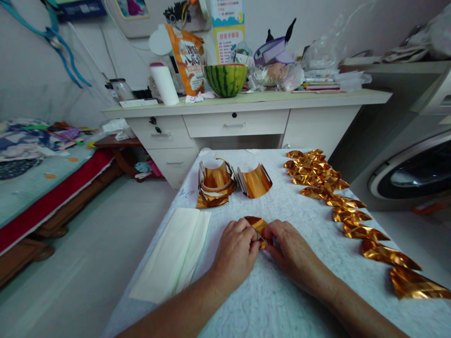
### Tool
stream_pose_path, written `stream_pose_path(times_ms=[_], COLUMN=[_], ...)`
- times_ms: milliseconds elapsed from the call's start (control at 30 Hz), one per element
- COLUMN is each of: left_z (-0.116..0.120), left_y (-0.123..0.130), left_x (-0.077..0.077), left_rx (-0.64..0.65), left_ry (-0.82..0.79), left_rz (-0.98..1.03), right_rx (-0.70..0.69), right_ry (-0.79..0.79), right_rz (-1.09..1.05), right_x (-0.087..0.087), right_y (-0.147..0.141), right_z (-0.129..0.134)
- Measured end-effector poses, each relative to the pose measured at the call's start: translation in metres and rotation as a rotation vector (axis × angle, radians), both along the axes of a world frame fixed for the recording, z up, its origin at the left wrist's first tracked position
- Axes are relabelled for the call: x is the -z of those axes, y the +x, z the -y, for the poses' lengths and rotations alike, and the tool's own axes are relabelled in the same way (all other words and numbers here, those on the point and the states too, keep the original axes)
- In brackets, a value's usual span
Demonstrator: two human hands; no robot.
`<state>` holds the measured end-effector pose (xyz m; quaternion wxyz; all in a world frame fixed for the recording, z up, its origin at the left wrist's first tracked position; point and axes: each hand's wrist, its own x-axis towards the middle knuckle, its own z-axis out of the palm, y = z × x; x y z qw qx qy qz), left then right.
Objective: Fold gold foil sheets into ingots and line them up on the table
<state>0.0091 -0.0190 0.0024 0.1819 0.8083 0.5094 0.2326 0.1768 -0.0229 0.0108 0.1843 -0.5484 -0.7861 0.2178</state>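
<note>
Head view. Item: one small piece of shiny gold foil (256,222), partly folded, located at the near middle of a table covered in pale blue-white cloth (264,295). Left hand (235,249) and right hand (291,249): the grip of each closed on the foil, fingers pinching it from either side.

To the right: a long row of twisted, pointed gold foil pieces (352,215). Beyond the hands: a layered stack of curved gold foil sheets (216,178); beside it, a smaller curved gold sheet bundle (257,182). Left: folded white paper sheets (176,249).

Lettered goods, behind: a yellow-and-blue wall poster (229,40), heading beginning 好孩子, smaller lines illegible; an orange pouch (188,58) with white Chinese lettering, not securely readable, beside a striped green watermelon half (225,80).
</note>
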Motion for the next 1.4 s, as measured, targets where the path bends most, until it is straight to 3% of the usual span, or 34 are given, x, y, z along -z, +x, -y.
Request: stream_pose_path(times_ms=[800,1100,1400], left_z=[-0.002,-0.003,-0.001], left_y=[0.0,-0.01,-0.013], left_x=[0.001,-0.001,-0.001], left_rx=[-0.026,0.096,0.127], left_ry=[-0.009,-0.07,-0.101], left_rz=[0.007,0.081,0.093], right_rx=[0.063,0.066,0.095], right_ry=[0.04,0.064,0.069], right_rz=[0.045,0.073,0.099], right_x=[0.003,0.008,0.007], right_y=[-0.008,-0.01,-0.017], right_z=[0.004,0.004,0.007])
